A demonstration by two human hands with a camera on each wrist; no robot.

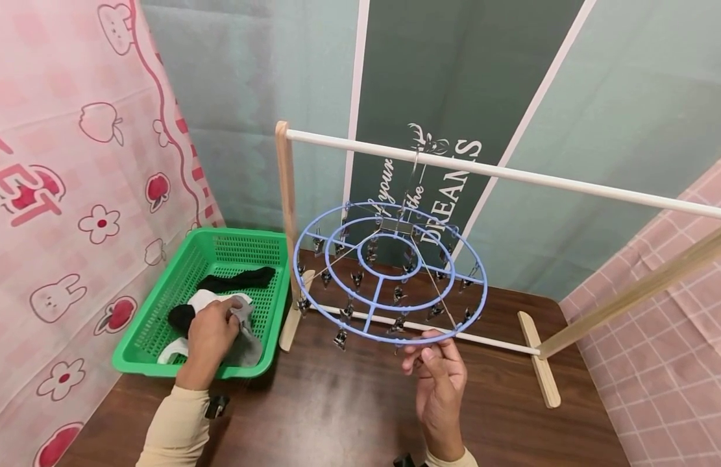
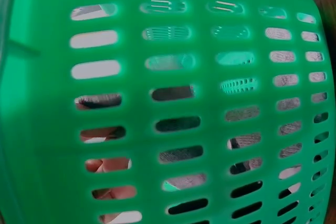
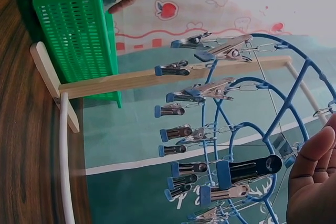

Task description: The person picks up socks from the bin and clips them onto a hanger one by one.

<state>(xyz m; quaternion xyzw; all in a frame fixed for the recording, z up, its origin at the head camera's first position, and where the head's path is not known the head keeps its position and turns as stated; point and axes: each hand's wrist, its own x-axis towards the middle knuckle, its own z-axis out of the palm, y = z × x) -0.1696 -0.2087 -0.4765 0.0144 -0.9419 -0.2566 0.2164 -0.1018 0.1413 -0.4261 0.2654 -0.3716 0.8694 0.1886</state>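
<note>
My left hand reaches into a green basket and pinches a grey sock between thumb and fingers. Beside it in the basket lie a white sock and a black sock. In the left wrist view, the basket's slotted wall hides most of that hand. A round blue clip hanger hangs by its hook from a white rod, with several metal clips dangling from its rings. My right hand holds the hanger's near rim with thumb and fingertips.
The white rod belongs to a rack with wooden posts and wooden feet. The basket stands left of the rack on a dark wooden table. Printed cloth hangs at the left, and a pink-tiled sheet at the right.
</note>
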